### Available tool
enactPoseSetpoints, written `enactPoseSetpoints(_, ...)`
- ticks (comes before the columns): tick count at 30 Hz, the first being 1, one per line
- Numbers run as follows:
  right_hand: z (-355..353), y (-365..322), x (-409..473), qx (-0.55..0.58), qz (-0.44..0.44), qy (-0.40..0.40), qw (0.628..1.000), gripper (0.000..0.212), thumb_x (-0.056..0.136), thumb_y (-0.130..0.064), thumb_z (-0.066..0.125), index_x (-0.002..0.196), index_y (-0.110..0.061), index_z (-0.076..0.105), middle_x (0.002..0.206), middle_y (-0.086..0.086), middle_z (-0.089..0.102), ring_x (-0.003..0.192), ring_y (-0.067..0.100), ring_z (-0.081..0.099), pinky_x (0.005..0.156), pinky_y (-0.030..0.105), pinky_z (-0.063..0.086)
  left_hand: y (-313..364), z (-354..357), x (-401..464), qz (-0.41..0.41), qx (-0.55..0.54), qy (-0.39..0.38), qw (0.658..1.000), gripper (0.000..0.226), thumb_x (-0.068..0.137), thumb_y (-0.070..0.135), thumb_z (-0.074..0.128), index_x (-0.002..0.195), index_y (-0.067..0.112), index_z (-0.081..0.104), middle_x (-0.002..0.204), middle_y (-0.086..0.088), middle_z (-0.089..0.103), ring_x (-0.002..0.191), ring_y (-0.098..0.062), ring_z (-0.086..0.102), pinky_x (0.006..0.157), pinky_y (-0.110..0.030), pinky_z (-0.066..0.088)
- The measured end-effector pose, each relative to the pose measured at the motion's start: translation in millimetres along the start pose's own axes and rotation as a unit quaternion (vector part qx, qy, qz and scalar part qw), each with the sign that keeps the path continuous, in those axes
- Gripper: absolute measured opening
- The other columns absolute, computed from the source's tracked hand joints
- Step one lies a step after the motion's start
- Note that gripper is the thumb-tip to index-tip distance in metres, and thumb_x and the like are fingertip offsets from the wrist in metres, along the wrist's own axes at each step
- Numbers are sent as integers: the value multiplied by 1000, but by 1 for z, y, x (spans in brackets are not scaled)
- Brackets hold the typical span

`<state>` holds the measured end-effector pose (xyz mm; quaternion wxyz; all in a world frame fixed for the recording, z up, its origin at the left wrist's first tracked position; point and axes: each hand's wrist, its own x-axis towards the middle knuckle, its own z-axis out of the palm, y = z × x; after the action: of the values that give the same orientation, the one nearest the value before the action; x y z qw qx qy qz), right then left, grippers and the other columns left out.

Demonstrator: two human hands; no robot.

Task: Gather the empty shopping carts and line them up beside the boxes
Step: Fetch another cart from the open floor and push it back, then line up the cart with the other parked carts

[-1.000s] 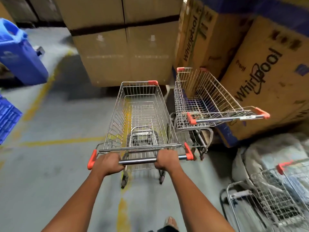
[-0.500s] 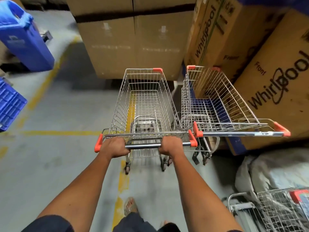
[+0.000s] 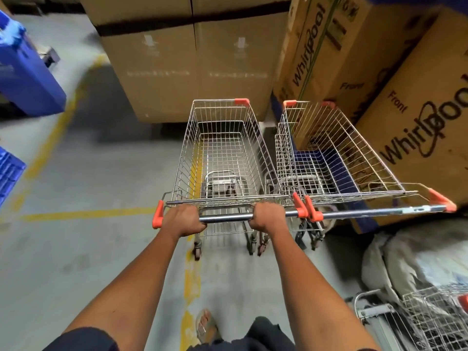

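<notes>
Our left hand (image 3: pixel 184 220) and right hand (image 3: pixel 266 216) grip the cart (image 3: pixel 222 158); we rolled it level beside the parked cart (image 3: pixel 326 158), maybe touching.

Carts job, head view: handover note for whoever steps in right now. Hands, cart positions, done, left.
Left hand and right hand both grip the handle bar of the pushed cart, one near each end.
That cart is empty, nose toward the plain brown boxes, side by side with the parked cart, which is also empty and sits against the Whirlpool boxes. Their handle ends nearly meet.
Done: one cart parked, the second almost level with it.
Left: probably ease it in and let go, then fetch the third cart at bottom right, only partly in view.
</notes>
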<state>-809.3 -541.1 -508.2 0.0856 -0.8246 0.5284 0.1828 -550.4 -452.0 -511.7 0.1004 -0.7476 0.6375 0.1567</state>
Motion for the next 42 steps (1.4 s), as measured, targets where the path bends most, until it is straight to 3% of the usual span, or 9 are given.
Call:
enactPoseSetpoints(13, -7, 15, 2, -3, -19, -23, 1000, 21, 91, -39, 59, 81, -21, 58, 74, -4, 62, 68, 15, 65, 72, 37, 61, 14, -4, 4, -14, -10, -17, 1000, 30, 74, 51, 57, 86, 24, 60, 84, 0, 63, 74, -23, 59, 64, -33, 45)
enactPoseSetpoints(22, -9, 17, 1, -1, -34, -25, 999, 18, 90, -35, 60, 81, -20, 60, 76, -2, 65, 74, 16, 69, 73, 37, 61, 16, -5, 6, -14, -27, -30, 999, 26, 76, 47, 62, 88, 23, 63, 80, 3, 59, 74, -21, 60, 62, -30, 45)
enactPoseSetpoints(25, -8, 19, 2, -5, -38, -22, 999, 22, 92, -38, 62, 80, -20, 60, 76, -2, 64, 72, 16, 68, 73, 37, 61, 16, -12, 8, 24, -16, -64, 998, 23, 82, 44, 64, 94, 25, 59, 90, 1, 60, 83, -21, 58, 68, -32, 44)
enactPoseSetpoints(28, -6, 23, 0, -34, -72, -14, 997, 31, 95, -50, 60, 85, -21, 57, 78, -4, 62, 74, 16, 65, 83, 40, 59, 19, -15, 8, 61, -18, -70, 996, 30, 83, 46, 65, 100, 24, 56, 102, -2, 66, 89, -22, 59, 73, -34, 49)
enactPoseSetpoints(32, -7, 42, -10, -73, -120, 36, 989, 47, 94, -65, 51, 114, -22, 56, 100, 0, 63, 96, 21, 61, 103, 47, 48, 48, -35, 9, 133, -50, -13, 990, 52, 85, 69, 65, 107, 24, 50, 100, 2, 62, 88, -19, 58, 76, -39, 51)
enactPoseSetpoints(34, -12, 61, -25, -81, -121, 77, 986, 57, 95, -69, 43, 124, -22, 54, 111, 1, 62, 105, 21, 59, 105, 47, 48, 79, -54, 12, 181, -62, 20, 981, 45, 91, 63, 63, 111, 23, 52, 99, 4, 59, 88, -15, 57, 74, -34, 48)
enactPoseSetpoints(38, -19, 105, -74, -40, -46, 195, 979, 53, 102, -59, 38, 133, -17, 50, 118, 3, 60, 104, 20, 59, 96, 42, 52, 162, -86, 19, 272, -86, 58, 957, 18, 98, 42, 61, 103, 28, 50, 90, 11, 55, 84, -9, 57, 70, -24, 47)
enactPoseSetpoints(42, -7, 159, -154, -8, 80, 250, 965, 35, 99, -41, 48, 122, -16, 55, 111, 7, 63, 99, 27, 62, 86, 43, 47, 265, -101, 1, 393, -62, 70, 915, 17, 98, 41, 60, 100, 28, 50, 90, 8, 59, 80, -10, 58, 71, -26, 52)
